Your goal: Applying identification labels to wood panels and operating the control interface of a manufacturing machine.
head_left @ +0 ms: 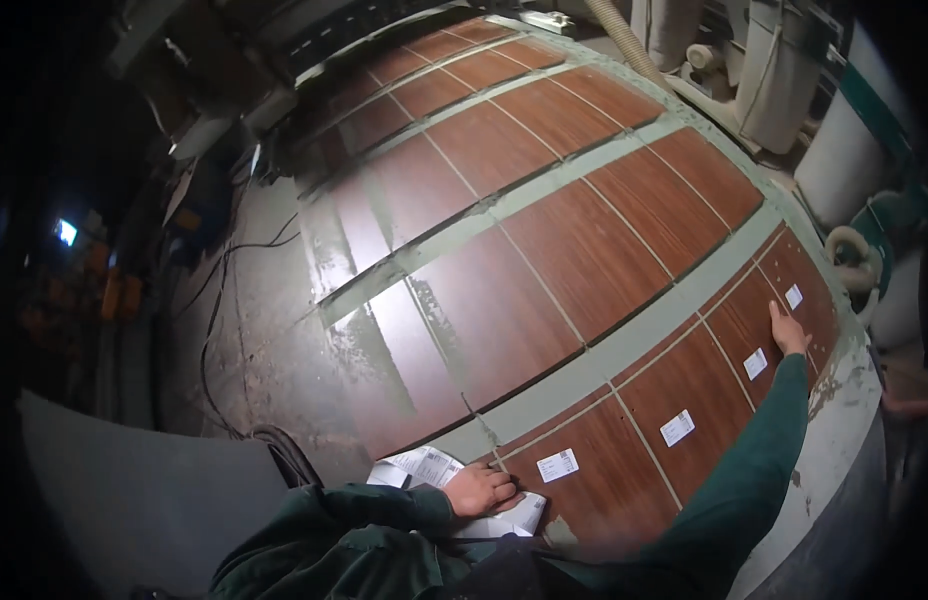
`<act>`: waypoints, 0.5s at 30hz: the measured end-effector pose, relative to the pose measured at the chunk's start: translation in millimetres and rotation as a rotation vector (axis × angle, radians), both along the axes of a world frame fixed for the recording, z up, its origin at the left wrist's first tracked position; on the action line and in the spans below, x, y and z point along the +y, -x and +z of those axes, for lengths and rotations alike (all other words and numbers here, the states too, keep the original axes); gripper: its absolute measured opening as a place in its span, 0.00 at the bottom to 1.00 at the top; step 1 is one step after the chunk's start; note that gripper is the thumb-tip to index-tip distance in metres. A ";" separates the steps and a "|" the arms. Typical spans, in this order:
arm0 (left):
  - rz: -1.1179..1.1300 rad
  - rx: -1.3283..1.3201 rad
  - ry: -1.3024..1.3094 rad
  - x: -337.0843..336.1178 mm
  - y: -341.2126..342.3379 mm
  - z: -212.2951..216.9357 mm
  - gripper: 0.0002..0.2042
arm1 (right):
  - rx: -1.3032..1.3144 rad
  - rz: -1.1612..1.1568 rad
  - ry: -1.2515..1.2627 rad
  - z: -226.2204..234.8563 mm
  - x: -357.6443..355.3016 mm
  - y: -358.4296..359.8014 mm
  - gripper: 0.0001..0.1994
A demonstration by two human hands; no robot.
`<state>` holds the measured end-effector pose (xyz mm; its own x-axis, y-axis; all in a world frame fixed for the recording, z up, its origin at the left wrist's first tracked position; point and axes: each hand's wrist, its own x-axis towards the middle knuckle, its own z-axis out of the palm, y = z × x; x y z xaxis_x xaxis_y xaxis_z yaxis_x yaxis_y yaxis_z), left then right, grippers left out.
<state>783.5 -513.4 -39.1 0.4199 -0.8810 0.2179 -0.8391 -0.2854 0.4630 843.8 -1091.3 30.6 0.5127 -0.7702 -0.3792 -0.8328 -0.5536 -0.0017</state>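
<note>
My left hand (481,490) rests with curled fingers on white label sheets (424,467) at the near edge of the panels. Printed blocks show on the sheets, and part of them is hidden under the hand. My right arm stretches far to the right, and my right hand (788,332) touches a reddish-brown wood-grain panel (739,320) with its fingers apart. Just beyond its fingertips a small white label (794,295) sticks to the panel. More labels lie along this row: one (755,363) beside the hand, another (676,428) in the middle, another (558,465) near my left hand.
Rows of similar cut panels (544,275) stretch away over a large pale greenish bed (584,385). Black cables (221,290) run along the left. A dark machine (209,80) stands at the far left; pipes and a corrugated hose (624,35) line the right.
</note>
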 end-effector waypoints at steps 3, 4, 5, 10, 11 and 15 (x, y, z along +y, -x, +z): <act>-0.027 0.044 0.024 3.9 -2.1 -2.9 0.09 | -0.191 0.137 0.264 -22.6 63.3 25.3 0.30; -0.035 0.060 0.045 4.1 -2.4 -5.9 0.09 | -0.274 0.158 0.269 -28.0 92.8 35.1 0.27; -0.051 0.078 0.062 4.5 -2.9 -5.9 0.09 | -0.367 0.189 0.206 -30.6 127.2 45.7 0.26; -0.012 0.292 0.233 44.2 4.8 14.2 0.12 | -0.605 0.454 -0.018 -30.6 311.2 97.5 0.23; 0.057 0.381 0.201 66.9 11.2 21.4 0.12 | -0.641 0.505 -0.067 -29.3 339.8 101.9 0.23; 0.382 0.568 0.320 185.7 49.3 37.1 0.16 | -0.709 0.684 -0.166 -20.3 444.8 96.4 0.22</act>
<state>734.2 -327.7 -2.1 0.8075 -0.5818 0.0974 -0.3161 -0.2875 0.9041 747.3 -646.5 10.3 0.9756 -0.1897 0.1102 -0.1115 -0.8612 -0.4958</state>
